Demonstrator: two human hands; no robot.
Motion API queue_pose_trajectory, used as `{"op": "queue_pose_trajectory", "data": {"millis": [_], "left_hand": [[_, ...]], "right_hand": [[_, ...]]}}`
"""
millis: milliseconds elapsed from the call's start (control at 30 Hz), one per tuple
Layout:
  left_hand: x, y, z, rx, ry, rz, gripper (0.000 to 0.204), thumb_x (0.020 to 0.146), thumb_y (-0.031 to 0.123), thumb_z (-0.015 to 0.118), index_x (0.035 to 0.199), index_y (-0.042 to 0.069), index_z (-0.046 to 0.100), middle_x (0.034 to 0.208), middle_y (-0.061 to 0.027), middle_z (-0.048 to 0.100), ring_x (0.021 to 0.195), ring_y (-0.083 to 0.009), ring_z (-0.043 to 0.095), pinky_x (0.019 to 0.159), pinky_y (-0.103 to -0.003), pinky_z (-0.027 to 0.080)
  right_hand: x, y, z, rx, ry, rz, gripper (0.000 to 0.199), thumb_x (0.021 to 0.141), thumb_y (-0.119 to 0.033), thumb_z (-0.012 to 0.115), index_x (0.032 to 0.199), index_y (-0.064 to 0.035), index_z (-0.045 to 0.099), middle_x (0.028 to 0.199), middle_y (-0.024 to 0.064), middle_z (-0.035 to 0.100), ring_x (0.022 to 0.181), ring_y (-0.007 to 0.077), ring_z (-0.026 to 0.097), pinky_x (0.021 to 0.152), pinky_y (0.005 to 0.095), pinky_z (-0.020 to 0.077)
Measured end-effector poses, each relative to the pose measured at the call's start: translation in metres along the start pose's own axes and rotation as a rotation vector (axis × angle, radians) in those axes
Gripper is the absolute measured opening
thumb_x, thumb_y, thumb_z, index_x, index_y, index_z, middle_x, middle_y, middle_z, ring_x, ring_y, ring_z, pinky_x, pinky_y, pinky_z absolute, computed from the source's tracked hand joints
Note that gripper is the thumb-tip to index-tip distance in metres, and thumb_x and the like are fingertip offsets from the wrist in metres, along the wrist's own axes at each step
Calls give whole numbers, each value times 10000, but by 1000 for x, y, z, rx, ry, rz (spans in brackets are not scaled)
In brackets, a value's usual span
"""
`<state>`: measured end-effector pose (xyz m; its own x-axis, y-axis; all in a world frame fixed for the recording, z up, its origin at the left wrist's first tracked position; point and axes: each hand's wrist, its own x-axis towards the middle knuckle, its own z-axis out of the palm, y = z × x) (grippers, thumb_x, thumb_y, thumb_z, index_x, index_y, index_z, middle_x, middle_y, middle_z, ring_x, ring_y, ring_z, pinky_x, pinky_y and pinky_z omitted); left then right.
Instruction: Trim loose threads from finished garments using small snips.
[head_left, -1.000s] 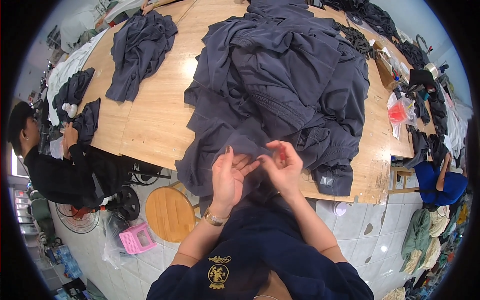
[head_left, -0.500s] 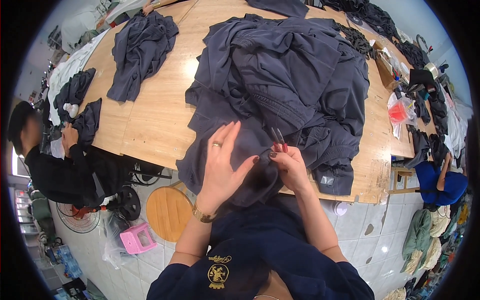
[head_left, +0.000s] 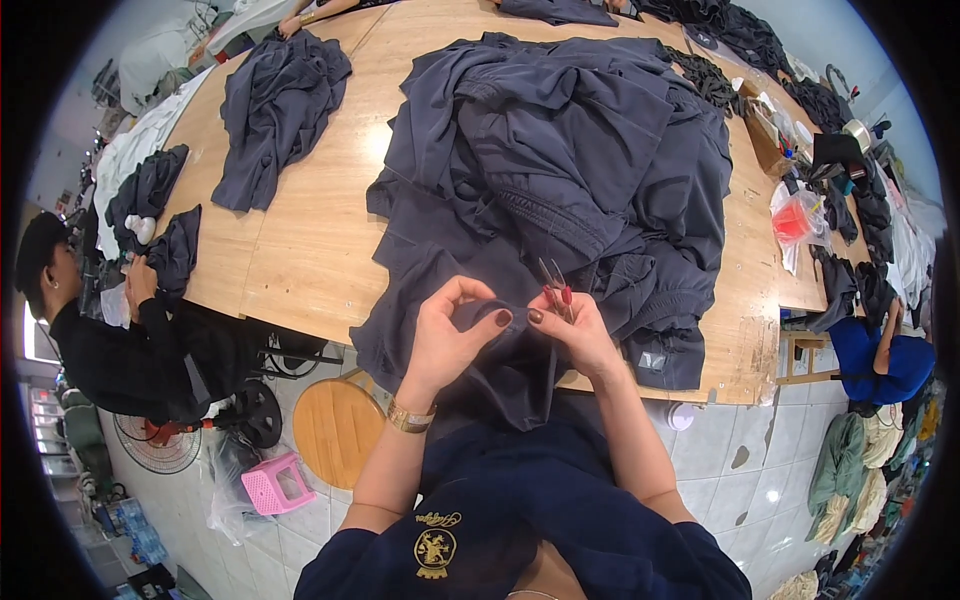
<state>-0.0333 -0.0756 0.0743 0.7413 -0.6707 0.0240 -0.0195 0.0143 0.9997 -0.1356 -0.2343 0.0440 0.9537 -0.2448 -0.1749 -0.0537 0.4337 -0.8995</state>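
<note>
A dark grey garment [head_left: 510,365] hangs over the table's near edge, pulled up between my hands. My left hand [head_left: 445,335] pinches a fold of it between thumb and curled fingers, a metal bracelet at the wrist. Close beside it, my right hand [head_left: 585,338] keeps small thread snips [head_left: 557,284] with red grips in its fingers, the two blades pointing up and away. The right thumb presses on the same garment. Just beyond lies a big heap of dark grey garments [head_left: 600,130] with gathered elastic waistbands.
Another dark grey garment [head_left: 275,115] lies at the wooden table's [head_left: 330,200] far left, a person's hand on its top. A seated person in black [head_left: 120,350] works at the left. A round stool [head_left: 338,430] and pink stool [head_left: 278,480] stand below. A cardboard box [head_left: 768,140] sits at the right.
My left hand has gone from flat, spread fingers on the cloth to a pinch. The garment's edge is now lifted between both hands; the snips have shifted slightly left.
</note>
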Motion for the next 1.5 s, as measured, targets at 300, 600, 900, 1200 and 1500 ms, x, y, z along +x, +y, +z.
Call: {"op": "queue_pose_trajectory", "data": {"millis": [300, 600, 900, 1200, 1500], "left_hand": [[3, -16, -6, -400, -69, -164, 99, 906, 84, 561, 943, 6, 609, 862, 28, 598, 783, -15, 513, 718, -157, 412], [5, -1, 3, -356, -25, -144, 200, 902, 56, 554, 1091, -5, 581, 966, 19, 585, 799, -6, 490, 707, -142, 393], [6, -13, -4, -458, -50, -208, 210, 923, 85, 525, 1107, -10, 562, 933, -23, 625, 822, -41, 585, 737, -168, 474], [9, -10, -10, -549, -36, -283, 193, 906, 108, 558, 1061, 6, 613, 976, -5, 616, 815, -26, 506, 766, -168, 387], [9, -6, -9, -525, -35, -272, 196, 907, 104, 552, 1059, -7, 609, 999, -32, 618, 880, -53, 539, 810, -191, 407]], "right_hand": [[12, 8, 4, -178, 174, -128, 160, 894, -155, 592, 856, -10, 644, 696, -64, 559, 655, -3, 467, 608, 174, 375], [3, -15, 21, -559, 192, -319, 145, 815, -48, 667, 949, 6, 653, 685, -60, 548, 574, 9, 440, 533, 163, 351], [0, -30, 25, -295, 285, -309, 70, 876, -48, 592, 897, 9, 627, 732, -37, 578, 670, -2, 481, 591, 154, 388], [-15, -24, 1, -790, 85, -320, 312, 781, -278, 671, 712, -12, 523, 523, 87, 440, 438, 168, 419, 458, 282, 343], [-15, -27, 5, -1186, 129, -451, 405, 793, -401, 651, 634, -52, 520, 503, 94, 502, 464, 275, 536, 458, 342, 396]]}}
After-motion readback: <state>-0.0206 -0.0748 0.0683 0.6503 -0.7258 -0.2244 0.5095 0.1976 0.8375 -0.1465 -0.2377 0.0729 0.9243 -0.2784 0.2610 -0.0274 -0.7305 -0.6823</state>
